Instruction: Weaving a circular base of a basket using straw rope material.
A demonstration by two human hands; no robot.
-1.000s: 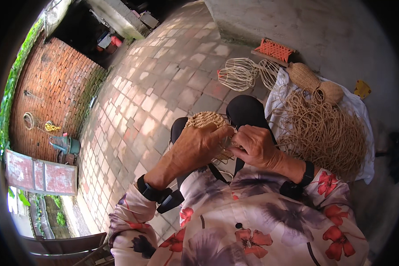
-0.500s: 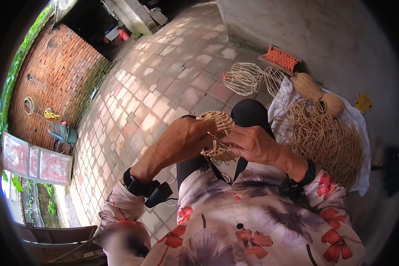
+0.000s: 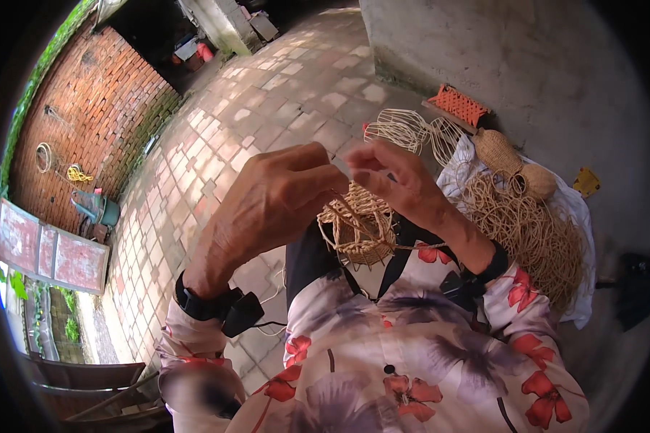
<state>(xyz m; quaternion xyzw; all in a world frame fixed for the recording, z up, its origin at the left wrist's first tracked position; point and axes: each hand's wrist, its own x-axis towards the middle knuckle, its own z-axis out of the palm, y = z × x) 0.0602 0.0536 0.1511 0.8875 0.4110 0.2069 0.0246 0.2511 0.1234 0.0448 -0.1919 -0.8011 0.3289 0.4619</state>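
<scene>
A small, partly woven straw basket [image 3: 355,234] rests between my knees, with loose strands and openwork at its top. My left hand [image 3: 282,198] is raised above its left side, fingers curled closed on a thin strand [image 3: 347,206] that runs down to the basket. My right hand [image 3: 397,184] is above the basket's right side, fingers bent and blurred at the tips; I cannot tell whether it holds anything. The hands are close but apparently not touching.
At right, a white cloth [image 3: 583,263] holds tangled cord [image 3: 527,245] and two woven pieces [image 3: 498,153], beside wire frames [image 3: 401,126] and an orange slatted object [image 3: 451,101] against a wall [image 3: 542,79]. At left are a brick wall [image 3: 87,108], weathered panels [image 3: 47,242] and a teal container [image 3: 101,208].
Both my hands have risen from the basket toward the top of the picture, uncovering more of its middle and leaving a gap between the fingertips.
</scene>
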